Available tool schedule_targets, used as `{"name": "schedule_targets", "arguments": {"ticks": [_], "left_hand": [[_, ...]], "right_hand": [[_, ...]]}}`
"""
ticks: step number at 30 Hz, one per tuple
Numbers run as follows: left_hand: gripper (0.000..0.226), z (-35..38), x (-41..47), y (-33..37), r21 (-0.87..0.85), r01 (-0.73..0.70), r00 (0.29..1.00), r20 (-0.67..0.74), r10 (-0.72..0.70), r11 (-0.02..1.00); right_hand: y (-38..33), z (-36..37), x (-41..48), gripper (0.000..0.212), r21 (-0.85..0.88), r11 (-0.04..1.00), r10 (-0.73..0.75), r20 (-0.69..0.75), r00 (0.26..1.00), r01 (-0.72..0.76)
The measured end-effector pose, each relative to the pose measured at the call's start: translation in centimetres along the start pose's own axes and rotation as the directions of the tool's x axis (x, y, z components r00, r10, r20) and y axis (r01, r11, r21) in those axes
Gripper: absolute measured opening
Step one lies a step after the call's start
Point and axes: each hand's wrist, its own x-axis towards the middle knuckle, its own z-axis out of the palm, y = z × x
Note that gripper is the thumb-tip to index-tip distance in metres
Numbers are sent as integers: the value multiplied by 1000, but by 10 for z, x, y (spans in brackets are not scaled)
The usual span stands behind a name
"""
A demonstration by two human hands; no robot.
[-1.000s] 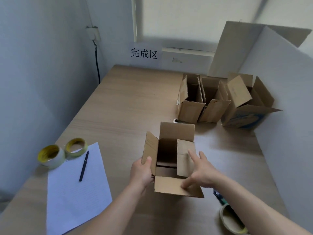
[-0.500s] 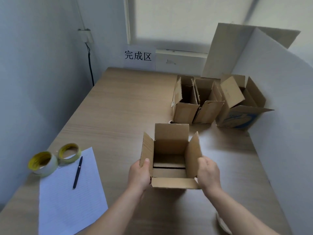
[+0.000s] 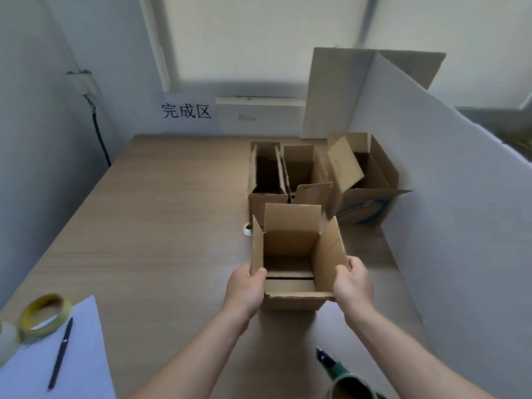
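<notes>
At frame centre, the left hand (image 3: 244,289) and right hand (image 3: 354,285) clasp the open cardboard box (image 3: 293,254), fingers (image 3: 342,269) curled on its side flaps.

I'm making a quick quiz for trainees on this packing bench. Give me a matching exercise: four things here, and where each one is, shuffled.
Things:
1. pen
2. yellow tape roll
3. held box
4. blue-printed box

Places:
A. beside the white partition, far right
B. gripped between left hand and right hand
C. lying on the white sheet
D. at the sheet's far edge, near left

Pairs: 1-C, 2-D, 3-B, 4-A
</notes>
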Motion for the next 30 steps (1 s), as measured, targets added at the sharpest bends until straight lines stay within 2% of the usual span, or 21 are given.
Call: {"name": "schedule_targets", "arguments": {"ticks": [5, 9, 18, 21, 25, 26, 28, 29, 30], "left_hand": [[18, 60, 23, 15, 50, -25, 997, 73, 21, 998], [17, 64, 15, 12, 143, -55, 998, 11, 54, 988], [24, -27, -3, -29, 124, 16, 956, -292, 21, 992], [24, -67, 9, -42, 84, 42, 938, -347, -10, 996], [15, -118, 36, -35, 56, 59, 937, -348, -36, 997], [23, -130, 50, -35, 57, 63, 937, -347, -40, 996], [61, -149, 80, -32, 47, 69, 939, -341, -48, 997], [65, -157, 95, -28, 31, 74, 941, -334, -59, 997], [58, -162, 107, -18, 3, 77, 942, -328, -72, 997]], "right_hand": [[3, -42, 43, 21, -16, 1000, -9, -42, 999, 8], [4, -43, 45, 18, -54, 995, -76, 68, 995, 80], [-14, 46, -3, 20, -73, 971, -187, 346, 919, 226], [-28, 87, -16, 25, -65, 965, -209, 386, 898, 252], [-55, 136, -27, 25, -32, 969, -212, 399, 892, 245], [-63, 148, -27, 23, -25, 969, -214, 405, 889, 245], [-80, 167, -22, 18, -16, 967, -226, 408, 885, 255], [-91, 176, -18, 16, -15, 966, -232, 394, 889, 258], [-102, 184, -12, 17, -17, 967, -231, 371, 900, 255]]}}
